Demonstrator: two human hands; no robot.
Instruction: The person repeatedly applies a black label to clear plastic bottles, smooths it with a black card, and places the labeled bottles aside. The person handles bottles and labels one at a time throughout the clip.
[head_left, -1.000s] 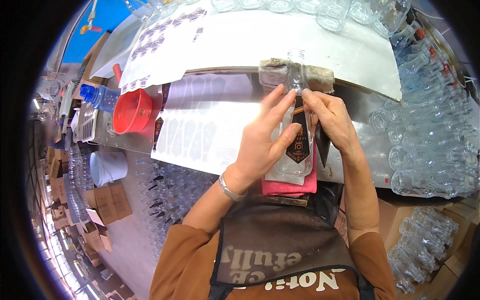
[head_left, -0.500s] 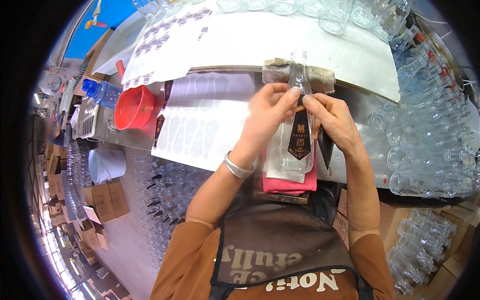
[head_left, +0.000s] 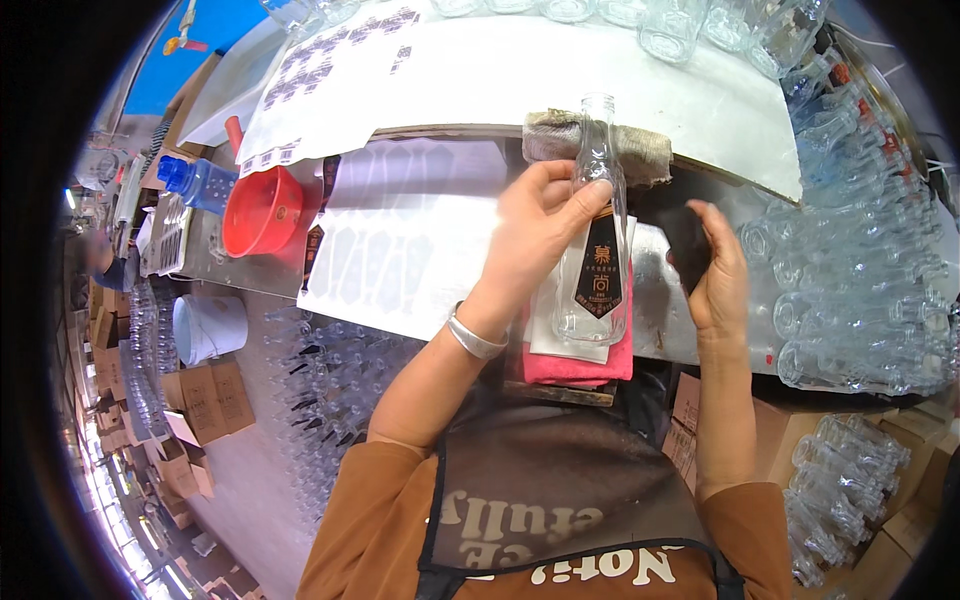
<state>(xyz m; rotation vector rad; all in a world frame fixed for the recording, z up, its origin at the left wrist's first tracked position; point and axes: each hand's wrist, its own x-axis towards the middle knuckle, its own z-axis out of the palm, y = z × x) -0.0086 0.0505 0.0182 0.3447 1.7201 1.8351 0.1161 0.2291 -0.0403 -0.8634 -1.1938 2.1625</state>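
A clear glass bottle (head_left: 566, 308) lies on its back, neck away from me, with a black pointed label (head_left: 602, 270) on its front. My left hand (head_left: 540, 215) grips it at the shoulder, thumb over the label's upper end. Beneath the bottle are a white pad (head_left: 560, 347) and a folded red cloth (head_left: 575, 371); its neck crosses a rolled, stained towel (head_left: 645, 152). To the right, apart from the bottle, my right hand (head_left: 722, 275) holds a dark flat piece (head_left: 688, 245) between thumb and fingers; its exact kind is unclear.
A label sheet (head_left: 400, 240) lies left of the bottle, near a red plastic dipper (head_left: 262, 212) and a blue spray bottle (head_left: 195, 183). Clear bottles (head_left: 850, 320) are stacked at the right. More bottles stand along the back edge. Cartons (head_left: 210, 405) and a white bucket (head_left: 210, 330) are at lower left.
My right hand has come off the bottle and moved right, taking the dark flat piece along. The left hand keeps its hold, and the bottle stays nearly in place.
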